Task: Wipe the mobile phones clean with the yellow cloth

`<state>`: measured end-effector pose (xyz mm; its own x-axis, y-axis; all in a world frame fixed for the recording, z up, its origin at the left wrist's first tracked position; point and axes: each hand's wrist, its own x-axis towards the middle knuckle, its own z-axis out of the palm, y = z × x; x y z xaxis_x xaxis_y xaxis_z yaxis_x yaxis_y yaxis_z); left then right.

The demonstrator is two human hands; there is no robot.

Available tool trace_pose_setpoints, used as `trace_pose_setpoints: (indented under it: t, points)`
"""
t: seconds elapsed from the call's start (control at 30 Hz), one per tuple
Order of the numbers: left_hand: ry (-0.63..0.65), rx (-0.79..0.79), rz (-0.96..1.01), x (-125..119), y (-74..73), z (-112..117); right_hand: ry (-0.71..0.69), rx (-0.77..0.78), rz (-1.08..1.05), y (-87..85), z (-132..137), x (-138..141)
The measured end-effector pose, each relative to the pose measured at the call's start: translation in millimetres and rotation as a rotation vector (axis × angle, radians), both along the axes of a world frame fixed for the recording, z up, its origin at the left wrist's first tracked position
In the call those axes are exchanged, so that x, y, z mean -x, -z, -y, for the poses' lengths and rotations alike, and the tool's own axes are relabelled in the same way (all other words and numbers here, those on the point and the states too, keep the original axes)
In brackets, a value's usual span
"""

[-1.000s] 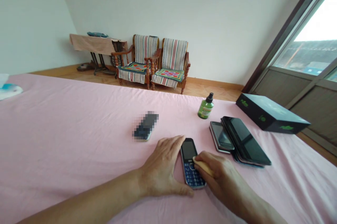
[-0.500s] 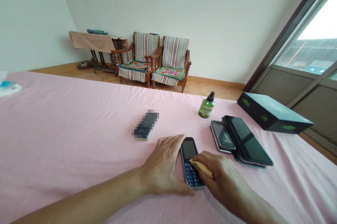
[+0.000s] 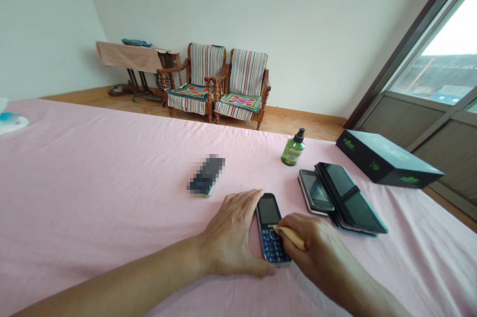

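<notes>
A: From the head camera we're right over the pink cloth (image 3: pixel 112 173), and the keypad phone (image 3: pixel 268 222) lies face up on it, low and just right of centre, between the two hands!

B: Look at the left hand (image 3: pixel 231 237): it arches wide along the phone's left side, fingertips at the top corner, thumb by the bottom edge, steadying the phone between them.

A: The right hand (image 3: pixel 315 243) has a narrow, pinching grip on a pale yellow piece (image 3: pixel 292 237), its tip down on the keypad just below the screen. What exactly that piece is, I can't tell.

B: Over to the containers! The green bottle (image 3: pixel 292 152) stands upright near the far edge, black spray top on; green liquid or tinted wall, I can't call it.

A: Far right, the black box (image 3: pixel 387 158) sits closed, green lettering on its sides, its contents hidden.

B: At the left edge, a white-and-blue packet (image 3: pixel 13 122), cut off by the frame; what it holds, I can't say.

A: Between right hand and box, a silver-rimmed phone (image 3: pixel 316 192) lies right against a stack of larger dark devices (image 3: pixel 352 198).

B: And beyond the left hand, a pixelated phone (image 3: pixel 206 175) lies on the cloth, well apart from that stack!
</notes>
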<state>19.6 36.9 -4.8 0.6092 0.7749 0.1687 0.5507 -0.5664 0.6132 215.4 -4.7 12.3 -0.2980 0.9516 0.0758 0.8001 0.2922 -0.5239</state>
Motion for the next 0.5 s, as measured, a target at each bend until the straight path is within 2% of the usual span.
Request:
trace_pose_setpoints:
  t: [0.1, 0.33, 0.5]
  points:
    - [0.011, -0.008, 0.027, 1, 0.5, 0, 0.008, -0.001, -0.021, 0.6, 1, -4]
    - [0.024, -0.015, 0.068, 1, -0.3, -1, -0.100, -0.090, -0.013, 7.4, 1, 15]
    - [0.010, -0.010, 0.078, 1, 1.7, -1, -0.035, -0.083, 0.046, 2.4, 1, 4]
